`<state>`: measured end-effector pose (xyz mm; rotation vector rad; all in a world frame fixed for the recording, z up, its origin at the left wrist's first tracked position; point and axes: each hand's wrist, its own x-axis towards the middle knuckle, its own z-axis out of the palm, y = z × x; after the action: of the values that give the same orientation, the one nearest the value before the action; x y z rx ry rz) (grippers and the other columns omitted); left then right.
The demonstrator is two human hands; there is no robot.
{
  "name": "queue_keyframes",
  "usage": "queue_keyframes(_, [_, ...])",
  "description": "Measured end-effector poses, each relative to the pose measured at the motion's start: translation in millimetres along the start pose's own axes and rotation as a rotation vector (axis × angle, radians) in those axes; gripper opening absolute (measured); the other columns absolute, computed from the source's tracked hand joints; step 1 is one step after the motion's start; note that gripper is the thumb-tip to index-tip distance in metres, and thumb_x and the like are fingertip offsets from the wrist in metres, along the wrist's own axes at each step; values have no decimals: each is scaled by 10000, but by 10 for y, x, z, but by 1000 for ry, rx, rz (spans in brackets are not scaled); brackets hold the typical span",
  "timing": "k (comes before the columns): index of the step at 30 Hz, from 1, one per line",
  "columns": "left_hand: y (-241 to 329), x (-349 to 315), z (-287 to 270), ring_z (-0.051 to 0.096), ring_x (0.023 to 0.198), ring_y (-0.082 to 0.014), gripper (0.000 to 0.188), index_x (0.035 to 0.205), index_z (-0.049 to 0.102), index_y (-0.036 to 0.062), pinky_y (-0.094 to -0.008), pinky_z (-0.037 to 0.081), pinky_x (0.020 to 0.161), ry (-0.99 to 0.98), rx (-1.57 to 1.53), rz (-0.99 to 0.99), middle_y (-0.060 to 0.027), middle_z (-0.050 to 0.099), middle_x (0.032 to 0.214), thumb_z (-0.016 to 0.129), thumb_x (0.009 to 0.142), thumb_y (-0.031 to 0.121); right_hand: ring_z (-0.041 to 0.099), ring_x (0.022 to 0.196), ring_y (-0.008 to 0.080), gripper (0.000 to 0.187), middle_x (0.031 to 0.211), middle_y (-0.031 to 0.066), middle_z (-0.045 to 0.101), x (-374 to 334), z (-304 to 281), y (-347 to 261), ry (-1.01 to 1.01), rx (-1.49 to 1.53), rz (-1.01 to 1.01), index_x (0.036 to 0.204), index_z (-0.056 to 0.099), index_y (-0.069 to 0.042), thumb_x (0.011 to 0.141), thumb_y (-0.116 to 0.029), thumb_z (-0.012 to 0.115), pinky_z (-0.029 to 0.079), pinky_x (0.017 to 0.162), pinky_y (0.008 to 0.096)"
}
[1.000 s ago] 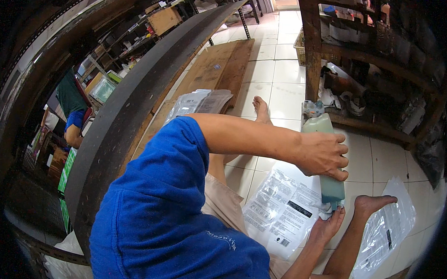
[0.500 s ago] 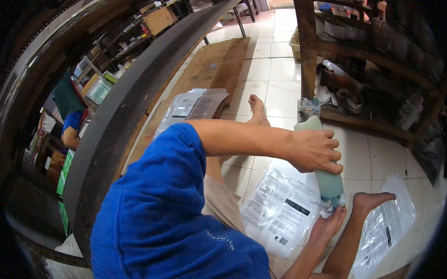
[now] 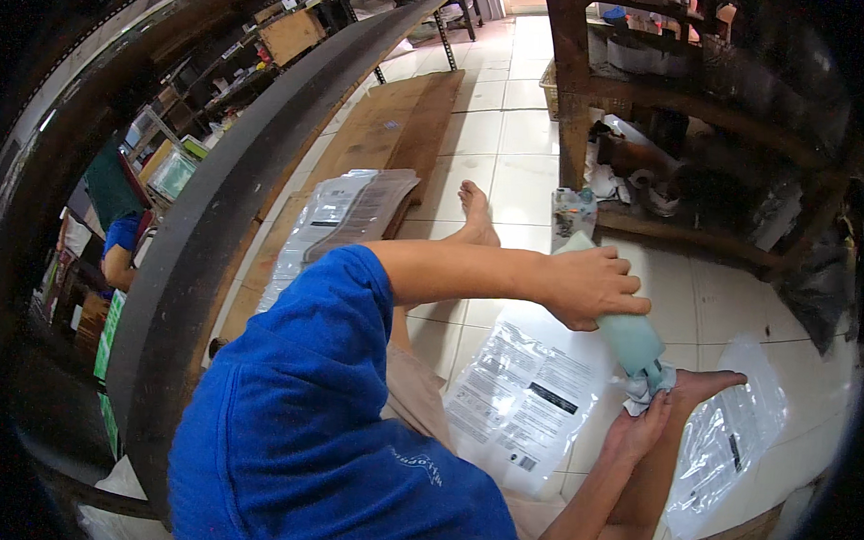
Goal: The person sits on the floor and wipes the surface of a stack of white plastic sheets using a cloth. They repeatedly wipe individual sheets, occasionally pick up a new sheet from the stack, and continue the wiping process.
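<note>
A: Tile floor point(image 3: 520, 187) is flanked by a dark bench point(image 3: 246, 159) on the left and a wooden shelf point(image 3: 573, 94) on the right. Where's the bottle point(image 3: 631, 342)?

B: Held above the floor, right of centre. Pale green, tilted, nozzle end pointed down and to the right.

A: Held by what?

B: Left hand point(image 3: 595, 289). Fingers are curled over the body from above. Arm is reached across from the left.

A: Right hand point(image 3: 638, 431)?

B: Below the nozzle, palm turned up. A white rag point(image 3: 639, 395) is pinched at the fingertips, bunched against the nozzle.

A: Around that?

B: Printed clear bag point(image 3: 523, 397) is laid flat on the tiles, left of the right hand. Right foot point(image 3: 712, 384) is placed just beside the rag. A second bag point(image 3: 730, 447) is laid past it, near the right edge of view.

A: Further out?

B: Boards point(image 3: 389, 126) are set alongside the bench, with a stack of printed bags point(image 3: 344, 210) on them. Left foot point(image 3: 473, 212) is placed near the stack. A co-worker point(image 3: 116, 188) is partly seen beyond the bench, far left.
</note>
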<state>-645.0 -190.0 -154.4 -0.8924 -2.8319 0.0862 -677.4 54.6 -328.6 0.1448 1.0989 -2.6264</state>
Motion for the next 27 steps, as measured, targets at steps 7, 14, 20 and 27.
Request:
queue_keyframes(7, [-75,510,973,400,1156,-374,769,1291,332,-20,-428,326,1002,357,-898,-448,-222,425,1167,665,643,225,459,1155,265,441,1277,107,466,320,439,-952,4,103,-148,1331,384,-108,930,-259,486,385,961,410])
queue_keyframes(14, [-176,2112,1513,364,1226,-367,864,1326,346,13,-423,322,1034,639,-934,-645,-234,386,1279,748,635,341,479,1148,240,492,1269,143,487,503,-446,-1485,56,-80,-171,1287,416,24,935,-309,496,356,1004,365])
queue_keyframes(20, [-483,3739,1730,404,1160,-353,867,1289,350,17,-451,378,960,705,-813,-914,-212,422,1204,773,591,311,426,1205,226,538,1334,130,436,420,-635,-1275,201,-40,-74,1322,395,2,923,-334,527,325,1025,366])
queue_keyframes(27, [-591,4862,1794,305,1257,-386,883,1351,246,-4,-457,390,975,881,-790,-1093,-223,350,1277,758,683,266,458,1189,280,550,1310,183,453,464,-956,-1199,326,-220,-92,1305,418,11,905,-340,557,363,1000,412])
